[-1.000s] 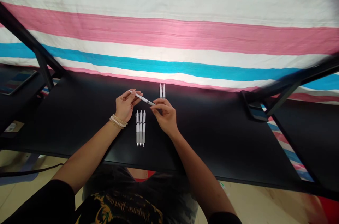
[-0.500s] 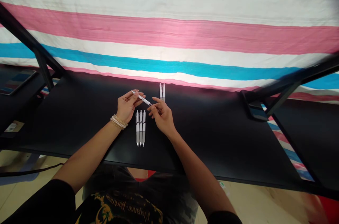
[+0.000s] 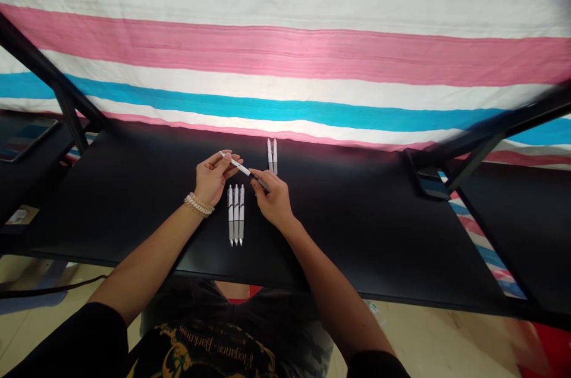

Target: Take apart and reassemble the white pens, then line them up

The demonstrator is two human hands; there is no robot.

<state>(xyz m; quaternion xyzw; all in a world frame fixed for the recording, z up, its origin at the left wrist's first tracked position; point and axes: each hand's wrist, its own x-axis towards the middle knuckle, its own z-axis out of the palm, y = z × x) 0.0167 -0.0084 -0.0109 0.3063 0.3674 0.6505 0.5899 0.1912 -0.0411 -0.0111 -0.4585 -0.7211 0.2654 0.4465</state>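
Observation:
Between my two hands a white pen (image 3: 241, 168) with a grey grip is held slanting above the table. My left hand (image 3: 213, 178), with beaded bracelets at the wrist, pinches its upper left end. Closed round the grey grip at the lower right end is my right hand (image 3: 273, 194). Just below the hands, three white pens with grey grips (image 3: 236, 214) lie side by side, metal tips toward me. Two more white pens (image 3: 272, 156) lie farther back, partly hidden by my right hand.
The black table (image 3: 357, 223) carries black metal frame legs (image 3: 428, 181) at right and left (image 3: 71, 110). A striped sheet (image 3: 285, 50) hangs along the back edge. A dark flat panel (image 3: 24, 134) lies at the far left.
My right hand has closed more fully round the pen's grip end, and a dark section now shows between the white barrel and the grip. The left hand keeps its pinch.

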